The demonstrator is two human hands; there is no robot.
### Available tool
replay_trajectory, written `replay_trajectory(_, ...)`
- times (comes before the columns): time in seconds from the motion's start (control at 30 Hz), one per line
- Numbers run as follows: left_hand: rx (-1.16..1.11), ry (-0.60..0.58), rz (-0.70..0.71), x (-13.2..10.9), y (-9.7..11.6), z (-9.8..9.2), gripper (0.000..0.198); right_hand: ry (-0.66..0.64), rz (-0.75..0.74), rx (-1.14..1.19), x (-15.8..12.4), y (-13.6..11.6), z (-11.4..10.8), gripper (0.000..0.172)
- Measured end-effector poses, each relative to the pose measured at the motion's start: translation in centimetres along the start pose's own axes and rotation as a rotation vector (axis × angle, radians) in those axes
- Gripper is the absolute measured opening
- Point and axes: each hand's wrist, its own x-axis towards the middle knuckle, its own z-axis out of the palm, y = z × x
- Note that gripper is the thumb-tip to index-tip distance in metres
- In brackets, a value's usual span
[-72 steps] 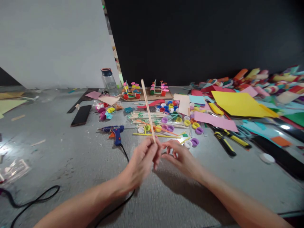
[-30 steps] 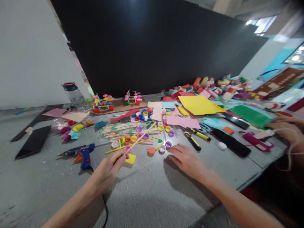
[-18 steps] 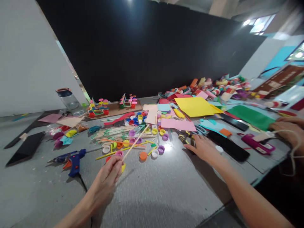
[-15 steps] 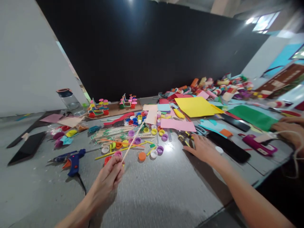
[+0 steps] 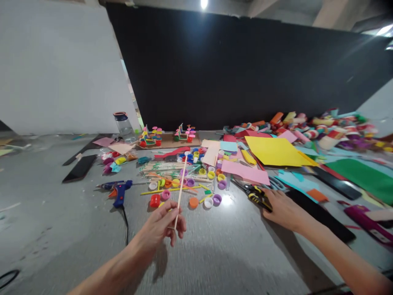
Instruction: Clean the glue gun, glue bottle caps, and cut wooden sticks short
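My left hand (image 5: 167, 219) pinches a thin wooden stick (image 5: 182, 184) between thumb and fingers, with the stick pointing up and away over the table. A short piece crosses the stick's lower end, close to the fingers. On the right, my right hand (image 5: 282, 208) has its fingers closed over the black-and-yellow handles of a pair of pliers (image 5: 256, 194), which lie on the table. Several coloured bottle caps (image 5: 193, 202) and a pile of wooden sticks (image 5: 162, 171) lie beyond my left hand. Blue-handled scissors (image 5: 278, 183) rest just past my right hand.
A blue glue gun (image 5: 121, 192) with its cord lies left. Two small colourful models (image 5: 150, 137) stand at the back near a glass jar (image 5: 123, 126). Yellow paper (image 5: 273, 150), a green sheet (image 5: 362, 176), phones (image 5: 322, 215) and a purple tool (image 5: 368, 223) occupy the right.
My right hand has moved onto the pliers' handles and closed over them. The stick in my left hand now stands more upright. The view has swung right to left, shifting everything rightward.
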Motion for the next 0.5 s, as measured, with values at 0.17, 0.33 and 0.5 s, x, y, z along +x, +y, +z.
replay_trajectory(0.17,-0.016,0.012,0.01,-0.4,-0.5,-0.6,0.04,0.001,-0.045,0.034,-0.8,-0.1,-0.5,0.045)
replay_trajectory(0.33,-0.008,0.036,0.034,-0.8,-0.4,-0.8,0.037,0.028,-0.038,0.071,-1.3,0.1,-0.4,0.052)
replay_trajectory(0.5,-0.021,0.018,0.065,-0.3,0.0,-1.6,0.032,0.112,0.026,0.137,-2.8,-2.1,-2.1,0.061)
